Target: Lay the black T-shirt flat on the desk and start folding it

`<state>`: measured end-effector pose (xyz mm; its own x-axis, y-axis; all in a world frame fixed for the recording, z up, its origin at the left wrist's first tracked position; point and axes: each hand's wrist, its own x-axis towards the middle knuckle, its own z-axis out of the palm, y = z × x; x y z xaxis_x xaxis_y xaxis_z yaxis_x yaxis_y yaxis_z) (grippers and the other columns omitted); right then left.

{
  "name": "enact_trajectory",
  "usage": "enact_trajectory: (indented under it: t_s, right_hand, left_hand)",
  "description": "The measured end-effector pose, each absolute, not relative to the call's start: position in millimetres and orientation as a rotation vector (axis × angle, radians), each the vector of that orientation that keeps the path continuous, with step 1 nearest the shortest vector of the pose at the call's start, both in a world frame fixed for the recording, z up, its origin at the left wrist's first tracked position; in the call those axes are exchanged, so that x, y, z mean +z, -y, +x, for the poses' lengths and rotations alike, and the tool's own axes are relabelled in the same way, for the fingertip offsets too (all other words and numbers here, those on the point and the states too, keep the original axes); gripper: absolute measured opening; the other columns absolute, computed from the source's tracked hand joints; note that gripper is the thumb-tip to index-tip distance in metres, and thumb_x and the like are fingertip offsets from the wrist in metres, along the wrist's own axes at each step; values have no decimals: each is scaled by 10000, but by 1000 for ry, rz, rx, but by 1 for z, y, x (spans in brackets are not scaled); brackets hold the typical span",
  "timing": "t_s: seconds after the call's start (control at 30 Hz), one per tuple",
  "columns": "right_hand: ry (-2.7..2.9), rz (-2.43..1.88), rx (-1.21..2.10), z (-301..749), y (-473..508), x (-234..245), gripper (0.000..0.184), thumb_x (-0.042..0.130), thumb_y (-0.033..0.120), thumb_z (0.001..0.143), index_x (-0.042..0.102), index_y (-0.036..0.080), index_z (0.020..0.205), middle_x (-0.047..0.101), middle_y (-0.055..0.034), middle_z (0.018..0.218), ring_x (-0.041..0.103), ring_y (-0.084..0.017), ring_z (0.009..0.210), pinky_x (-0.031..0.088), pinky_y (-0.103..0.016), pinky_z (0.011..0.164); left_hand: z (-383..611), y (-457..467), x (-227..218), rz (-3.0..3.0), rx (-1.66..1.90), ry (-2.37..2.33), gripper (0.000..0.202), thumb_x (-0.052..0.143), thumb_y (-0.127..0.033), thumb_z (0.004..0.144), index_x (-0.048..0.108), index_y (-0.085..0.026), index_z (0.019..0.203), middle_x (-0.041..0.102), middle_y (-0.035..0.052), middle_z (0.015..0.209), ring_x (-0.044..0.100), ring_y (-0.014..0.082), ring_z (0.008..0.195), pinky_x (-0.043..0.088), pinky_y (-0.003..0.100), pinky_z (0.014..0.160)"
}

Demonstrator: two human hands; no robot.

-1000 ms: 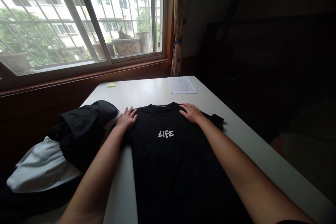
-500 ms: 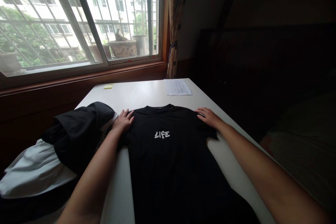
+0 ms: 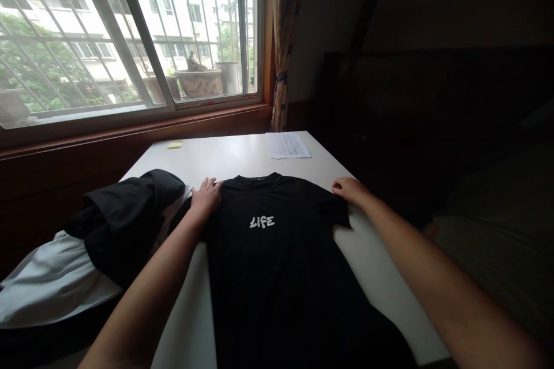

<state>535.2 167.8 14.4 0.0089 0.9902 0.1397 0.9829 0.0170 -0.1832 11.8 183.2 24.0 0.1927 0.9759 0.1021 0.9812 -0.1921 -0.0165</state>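
A black T-shirt (image 3: 268, 271) lies spread face up on the white table (image 3: 186, 305), its neckline toward the far end and white lettering on the chest upside down to me. On the left shoulder of the shirt rests my left hand (image 3: 206, 197), fingers stretched out and a little apart. My right hand (image 3: 350, 190) is at the outer edge of the opposite sleeve, its fingers curled in and pinched together on the cloth. The sleeve under my left forearm is partly hidden.
A heap of black and white clothes (image 3: 125, 213) hangs at the table's left edge. Printed papers (image 3: 289, 145) and a yellow sticky note (image 3: 175, 145) lie at the far end. Beyond stand a barred window (image 3: 130, 40) and a tied curtain (image 3: 280, 81).
My right hand has gone from fingers laid flat on the shoulder to a pinch at the sleeve's edge, slightly farther right. My left hand stays on its shoulder. The view has shifted slightly.
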Motion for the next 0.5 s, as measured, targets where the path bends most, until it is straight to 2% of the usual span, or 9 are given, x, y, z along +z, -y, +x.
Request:
enact_trajectory:
  t_s: [0.1, 0.27, 0.33, 0.5]
  right_hand:
    - [2008, -2098, -69, 533, -171, 21, 177, 578, 226, 845, 753, 201, 832, 737, -114, 999, 658, -270, 946, 505, -351, 816]
    - [2037, -2035, -129, 500, -181, 27, 217, 534, 228, 899, 745, 187, 928, 713, -123, 1046, 643, -266, 984, 506, -365, 887]
    - [2119, -1944, -105, 472, -188, 28, 216, 539, 233, 920, 744, 194, 974, 704, -104, 1070, 635, -256, 1034, 498, -354, 932]
    - [2399, -1646, 1, 392, -205, 31, 289, 576, 229, 940, 709, 253, 1195, 663, -61, 1234, 606, -227, 1130, 491, -330, 976]
  left_hand:
    - [27, -179, 31, -2397, -119, 1877, 484, 374, -184, 975, 568, -239, 1415, 518, 174, 1478, 359, 386, 1448, 352, 674, 1095]
    - [45, -181, 33, -2547, -154, 1673, 446, 419, -221, 994, 584, -253, 1408, 567, 137, 1402, 499, 320, 1312, 448, 468, 1054]
    - [50, -186, 31, -2594, -159, 1600, 450, 429, -207, 993, 583, -272, 1411, 566, 118, 1406, 498, 304, 1306, 451, 436, 1046]
    - [58, -201, 29, -2710, -124, 1421, 520, 431, -152, 984, 513, -323, 1467, 512, 68, 1496, 404, 291, 1397, 450, 435, 1034]
